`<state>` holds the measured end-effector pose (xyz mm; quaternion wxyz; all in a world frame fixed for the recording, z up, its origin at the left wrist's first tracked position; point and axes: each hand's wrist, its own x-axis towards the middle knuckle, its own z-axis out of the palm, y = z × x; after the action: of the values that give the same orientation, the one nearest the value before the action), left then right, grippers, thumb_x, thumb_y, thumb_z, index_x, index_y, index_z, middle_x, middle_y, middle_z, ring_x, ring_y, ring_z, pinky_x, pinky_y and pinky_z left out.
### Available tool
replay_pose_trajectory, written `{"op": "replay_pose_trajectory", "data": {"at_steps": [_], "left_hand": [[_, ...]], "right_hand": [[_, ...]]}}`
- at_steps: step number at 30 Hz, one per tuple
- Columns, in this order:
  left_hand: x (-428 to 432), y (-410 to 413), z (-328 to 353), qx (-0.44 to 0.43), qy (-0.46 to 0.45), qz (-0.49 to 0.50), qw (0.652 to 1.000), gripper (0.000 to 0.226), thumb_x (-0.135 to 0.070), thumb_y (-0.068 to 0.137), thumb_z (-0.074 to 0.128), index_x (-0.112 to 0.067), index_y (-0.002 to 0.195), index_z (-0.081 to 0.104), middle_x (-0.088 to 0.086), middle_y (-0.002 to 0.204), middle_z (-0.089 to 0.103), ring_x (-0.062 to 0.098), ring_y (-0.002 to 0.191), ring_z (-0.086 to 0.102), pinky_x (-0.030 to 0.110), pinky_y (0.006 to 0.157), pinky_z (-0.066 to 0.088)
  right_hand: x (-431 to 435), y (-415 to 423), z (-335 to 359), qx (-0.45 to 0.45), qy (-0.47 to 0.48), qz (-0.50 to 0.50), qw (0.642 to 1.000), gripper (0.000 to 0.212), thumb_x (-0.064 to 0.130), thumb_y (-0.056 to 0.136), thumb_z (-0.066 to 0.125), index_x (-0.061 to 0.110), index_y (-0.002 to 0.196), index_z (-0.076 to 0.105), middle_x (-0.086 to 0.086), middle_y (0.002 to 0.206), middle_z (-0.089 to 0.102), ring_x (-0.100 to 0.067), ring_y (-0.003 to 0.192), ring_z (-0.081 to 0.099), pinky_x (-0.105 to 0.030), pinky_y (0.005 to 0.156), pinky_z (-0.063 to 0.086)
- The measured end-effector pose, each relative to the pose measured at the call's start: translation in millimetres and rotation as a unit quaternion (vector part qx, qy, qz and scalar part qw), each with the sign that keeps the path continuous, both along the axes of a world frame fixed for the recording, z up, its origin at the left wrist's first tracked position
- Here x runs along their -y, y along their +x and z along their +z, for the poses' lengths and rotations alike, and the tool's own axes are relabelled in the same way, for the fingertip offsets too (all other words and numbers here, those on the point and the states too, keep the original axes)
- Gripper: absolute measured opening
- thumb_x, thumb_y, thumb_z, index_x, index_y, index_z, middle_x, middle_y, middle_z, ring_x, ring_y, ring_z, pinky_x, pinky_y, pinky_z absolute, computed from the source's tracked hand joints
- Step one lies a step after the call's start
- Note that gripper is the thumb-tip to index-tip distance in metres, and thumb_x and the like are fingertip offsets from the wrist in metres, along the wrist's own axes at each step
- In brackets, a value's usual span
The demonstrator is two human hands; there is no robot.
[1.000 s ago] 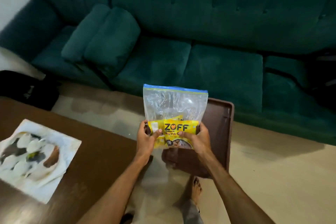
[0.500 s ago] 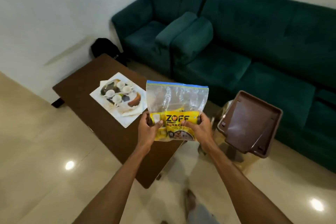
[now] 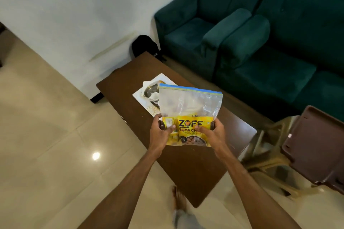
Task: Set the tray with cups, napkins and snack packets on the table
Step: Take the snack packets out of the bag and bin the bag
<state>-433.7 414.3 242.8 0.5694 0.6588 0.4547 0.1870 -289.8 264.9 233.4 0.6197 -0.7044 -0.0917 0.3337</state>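
Note:
A clear zip bag (image 3: 189,104) with a blue seal holds yellow snack packets (image 3: 188,131) at its bottom. My left hand (image 3: 160,134) grips its lower left corner and my right hand (image 3: 212,134) grips its lower right, upright above the brown table (image 3: 186,165). Behind the bag, a white napkin (image 3: 141,93) with small white cups (image 3: 154,96) lies on the table, partly hidden. A dark brown tray (image 3: 316,147) leans tilted on a plastic chair at the right.
Green sofas (image 3: 260,33) stand behind the table against the wall. A black bag (image 3: 145,45) sits on the floor by the wall. The beige plastic chair (image 3: 264,156) stands at the table's right end. Glossy tiled floor lies to the left.
The view has pulled back and swung left, showing more floor and wall. The bag, still held in both hands, now sits over the table in front of the napkin and cups.

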Motion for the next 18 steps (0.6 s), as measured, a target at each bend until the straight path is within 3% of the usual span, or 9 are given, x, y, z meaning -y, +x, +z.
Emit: {"op": "replay_pose_trajectory", "data": {"at_steps": [4,8,13,18], "left_hand": [[-59,-1,-21,-0.025,-0.003,-0.016,1.0,0.045,-0.006,0.085,0.077,-0.024,0.12,0.055,-0.003,0.114,0.07,0.016,0.104,0.07,0.044,0.086,0.061],[-117,-6,-30,-0.063,0.008,-0.033,0.997,0.038,-0.006,0.087,0.075,-0.017,0.118,0.056,0.001,0.112,0.068,0.01,0.091,0.064,0.025,0.072,0.054],[-178,-9,-52,-0.088,-0.001,-0.05,0.995,0.033,-0.009,0.088,0.074,-0.019,0.114,0.057,0.003,0.111,0.071,0.024,0.1,0.071,0.047,0.082,0.061],[-237,-6,-82,-0.107,-0.023,-0.055,0.993,0.025,-0.006,0.09,0.072,-0.013,0.109,0.057,0.006,0.106,0.071,0.026,0.098,0.072,0.049,0.08,0.061]], "right_hand": [[-54,-7,-25,-0.043,-0.001,-0.019,0.999,0.036,0.009,0.078,0.082,0.023,0.106,0.066,0.003,0.098,0.076,-0.014,0.087,0.075,-0.035,0.073,0.062],[-99,-13,-39,-0.093,-0.006,-0.027,0.995,0.031,0.011,0.079,0.082,0.022,0.106,0.071,-0.001,0.1,0.078,-0.019,0.089,0.076,-0.037,0.075,0.062],[-149,-20,-59,-0.112,-0.029,-0.039,0.993,0.025,0.013,0.081,0.08,0.017,0.104,0.071,-0.003,0.097,0.078,-0.019,0.082,0.077,-0.031,0.067,0.062],[-203,-31,-90,-0.096,-0.069,-0.045,0.992,0.02,0.016,0.083,0.08,0.015,0.101,0.07,-0.005,0.095,0.078,-0.021,0.082,0.076,-0.038,0.068,0.063]]}}
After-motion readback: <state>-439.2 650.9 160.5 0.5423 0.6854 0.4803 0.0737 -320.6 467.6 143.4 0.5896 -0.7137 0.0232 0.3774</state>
